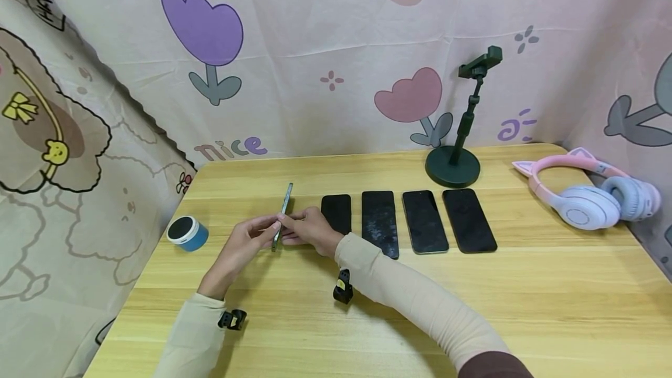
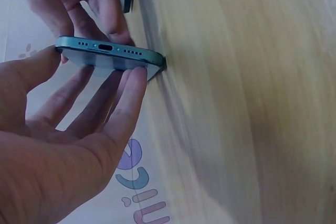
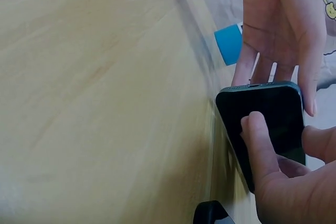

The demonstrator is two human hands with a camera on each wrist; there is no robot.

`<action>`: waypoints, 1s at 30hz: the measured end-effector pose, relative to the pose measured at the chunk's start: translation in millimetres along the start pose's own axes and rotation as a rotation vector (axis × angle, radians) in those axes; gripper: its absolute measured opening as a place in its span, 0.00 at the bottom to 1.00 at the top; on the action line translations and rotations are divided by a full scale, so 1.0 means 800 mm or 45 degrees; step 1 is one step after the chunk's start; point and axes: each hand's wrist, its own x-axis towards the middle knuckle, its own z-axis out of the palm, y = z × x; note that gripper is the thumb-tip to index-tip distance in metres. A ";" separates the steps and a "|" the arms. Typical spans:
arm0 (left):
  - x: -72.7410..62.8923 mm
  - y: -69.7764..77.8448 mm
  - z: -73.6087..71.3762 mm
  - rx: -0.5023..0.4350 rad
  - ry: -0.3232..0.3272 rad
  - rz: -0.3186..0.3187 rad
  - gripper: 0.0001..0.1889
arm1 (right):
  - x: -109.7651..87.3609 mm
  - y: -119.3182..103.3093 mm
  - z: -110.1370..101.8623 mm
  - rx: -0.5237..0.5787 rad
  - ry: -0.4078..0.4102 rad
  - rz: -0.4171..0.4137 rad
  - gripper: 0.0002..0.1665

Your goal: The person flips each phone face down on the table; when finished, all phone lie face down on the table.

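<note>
A smartphone (image 1: 287, 198) with a green frame stands on its long edge between both hands, over the left part of the table. My left hand (image 1: 242, 249) holds it from the left, thumb at the upper edge and fingertips against one face. From the other side my right hand (image 1: 314, 231) grips it, with fingers across the dark screen and thumb by the edge, as the right wrist view shows. The phone's bottom end (image 2: 107, 46), with charging port and speaker holes, faces the left wrist camera. Parts of both hands' fingers are hidden behind the phone.
Several dark phones lie in a row right of the hands, the nearest (image 1: 336, 212) partly behind the right forearm. A blue jar (image 1: 195, 238) with a dark top stands left. Behind are a green phone stand (image 1: 452, 167) and, far right, pink cat-ear headphones (image 1: 587, 207).
</note>
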 end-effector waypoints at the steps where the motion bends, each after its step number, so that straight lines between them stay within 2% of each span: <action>1: 0.000 0.000 0.000 0.010 0.003 0.002 0.29 | 0.000 0.000 0.000 0.003 0.006 -0.003 0.22; 13: -0.002 -0.004 0.003 0.251 0.069 -0.047 0.27 | -0.001 0.003 -0.008 -0.084 0.143 0.007 0.14; 19: 0.001 -0.002 0.006 0.377 0.100 -0.053 0.26 | -0.005 0.000 -0.011 -0.134 0.169 0.013 0.11; 30: 0.009 -0.004 0.006 0.522 0.156 -0.165 0.30 | -0.009 0.001 -0.012 -0.259 0.182 0.018 0.18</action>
